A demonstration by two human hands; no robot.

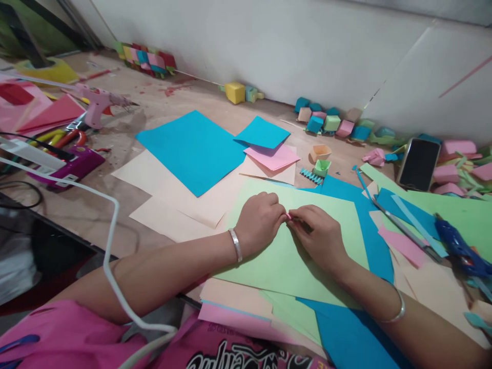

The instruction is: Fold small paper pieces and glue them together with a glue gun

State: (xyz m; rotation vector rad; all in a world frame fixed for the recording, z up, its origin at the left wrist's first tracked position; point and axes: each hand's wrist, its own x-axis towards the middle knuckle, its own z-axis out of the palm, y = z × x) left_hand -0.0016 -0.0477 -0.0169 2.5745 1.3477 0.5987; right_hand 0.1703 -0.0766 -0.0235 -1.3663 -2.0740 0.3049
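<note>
My left hand (261, 221) and my right hand (318, 233) meet over a light green paper sheet (319, 277). Both hands are closed, their fingertips pinching a small pink paper piece (288, 217) between them. Most of that piece is hidden by the fingers, so its shape is unclear. Just beyond the hands stand a small green paper box (322, 167) and an orange paper box (320, 152). A zigzag-folded blue paper strip (310, 176) lies beside them. Blue paper (378, 246) shows from under the green sheet.
Blue sheets (192, 154) and pink paper (272, 156) lie farther back. Several folded paper blocks (331, 122) line the wall. A pink glue gun (98, 105) is at left, a blue glue gun (463, 248) and phone (418, 163) at right. A white cable (111, 241) crosses my left arm.
</note>
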